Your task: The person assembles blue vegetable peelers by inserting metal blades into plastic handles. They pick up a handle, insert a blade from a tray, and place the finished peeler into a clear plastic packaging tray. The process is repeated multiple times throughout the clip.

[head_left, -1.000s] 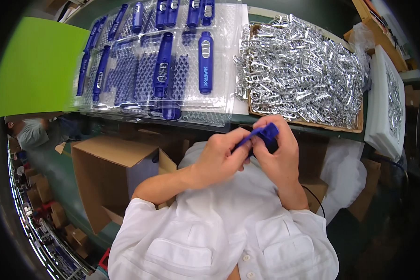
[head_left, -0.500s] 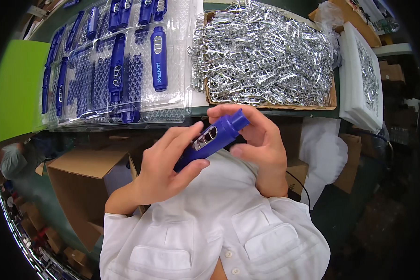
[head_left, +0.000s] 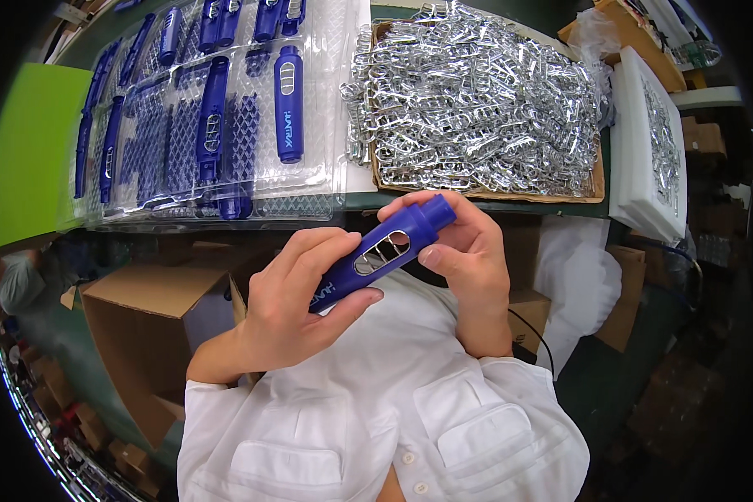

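A blue plastic tube-shaped housing point(head_left: 397, 222), with a narrower collar at its upper right end, is held tilted in front of my chest. An oval silver trim piece point(head_left: 382, 253) with crossbars sits in the window on its upward side. My left hand point(head_left: 289, 293) wraps the lower left end, thumb below and fingers above. At the collar end, my right hand point(head_left: 477, 263) closes around the housing, its index finger over the top and thumb against the near side.
Behind my hands to the left, a clear plastic tray point(head_left: 326, 188) bears several similar blue housings point(head_left: 289, 105). To its right, a shallow cardboard box point(head_left: 510, 197) is heaped with shiny silver trim pieces point(head_left: 485, 109). White foam point(head_left: 636, 159) stands far right; an open carton point(head_left: 142, 293) is below left.
The housing has rolled so its silver trim faces up more fully, and it has shifted slightly right. My right thumb has come up against the housing near the collar.
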`<state>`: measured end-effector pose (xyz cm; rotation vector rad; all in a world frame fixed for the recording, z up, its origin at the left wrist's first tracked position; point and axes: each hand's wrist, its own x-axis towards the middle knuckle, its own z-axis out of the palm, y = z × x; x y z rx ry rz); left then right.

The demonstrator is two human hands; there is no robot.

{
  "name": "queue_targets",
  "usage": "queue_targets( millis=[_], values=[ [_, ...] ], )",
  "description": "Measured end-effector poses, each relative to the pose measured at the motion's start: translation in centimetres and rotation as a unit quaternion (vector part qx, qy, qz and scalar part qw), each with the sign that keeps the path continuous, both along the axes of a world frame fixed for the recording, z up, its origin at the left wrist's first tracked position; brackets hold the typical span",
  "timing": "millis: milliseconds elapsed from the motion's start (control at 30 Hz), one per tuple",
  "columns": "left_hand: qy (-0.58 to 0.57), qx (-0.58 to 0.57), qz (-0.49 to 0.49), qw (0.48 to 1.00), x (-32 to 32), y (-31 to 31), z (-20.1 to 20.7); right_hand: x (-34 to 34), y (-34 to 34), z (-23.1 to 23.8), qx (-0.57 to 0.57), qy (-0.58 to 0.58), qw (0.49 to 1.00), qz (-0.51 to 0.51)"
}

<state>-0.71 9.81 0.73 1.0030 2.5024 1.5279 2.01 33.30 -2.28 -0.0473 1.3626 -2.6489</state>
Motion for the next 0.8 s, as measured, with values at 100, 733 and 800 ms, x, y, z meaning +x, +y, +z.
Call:
queue_targets(
  millis=[100,733,800],
  values=[
    [-0.021,0.003,-0.005,1.0,0.0,0.0,0.1,-0.1,0.1,-0.2,0.001,-0.024,1.0,-0.006],
    [0.028,0.019,-0.014,0.999,-0.4,0.3,-0.4,-0.6,1.0,-1.2,-0.029,-0.024,0.999,-0.016],
    [0.065,-0.045,-0.038,0.996,-0.3,0.4,0.3,-0.2,1.2,-1.0,-0.034,-0.041,0.998,-0.019]
  ],
)
